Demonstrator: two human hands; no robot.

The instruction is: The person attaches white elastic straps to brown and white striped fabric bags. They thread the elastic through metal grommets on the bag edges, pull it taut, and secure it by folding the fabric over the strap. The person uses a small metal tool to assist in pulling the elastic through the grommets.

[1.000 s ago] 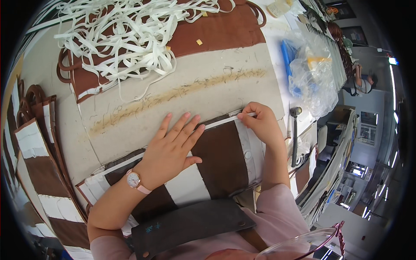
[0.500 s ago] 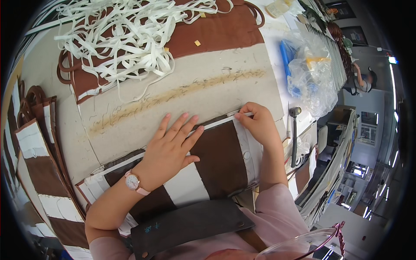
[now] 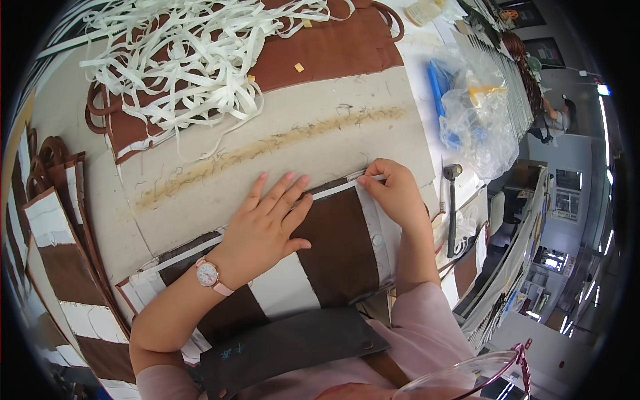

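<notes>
A brown-and-white striped panel (image 3: 337, 243) lies on the table just in front of me, with a narrow white tape (image 3: 331, 189) running along its far edge. My left hand (image 3: 263, 223) rests flat across the panel and that edge, fingers stretched out and apart, a pink-strapped watch (image 3: 207, 273) on its wrist. At the panel's far right corner, my right hand (image 3: 393, 192) pinches the end of the tape between thumb and forefinger. A dark grey flap (image 3: 293, 347) covers the panel's near side.
Beyond lies a tangled heap of white tape (image 3: 180, 60) on a reddish-brown piece with handles (image 3: 327, 47). Striped panels with handles (image 3: 70, 267) stand at the left. To the right are a hammer (image 3: 452, 207), clear plastic bags (image 3: 477, 120) and a blue object (image 3: 439, 87). A person (image 3: 557, 120) is farther off.
Both hands keep nearly the same places, the left still flat and the right still pinching the tape. The whole view has shifted very slightly.
</notes>
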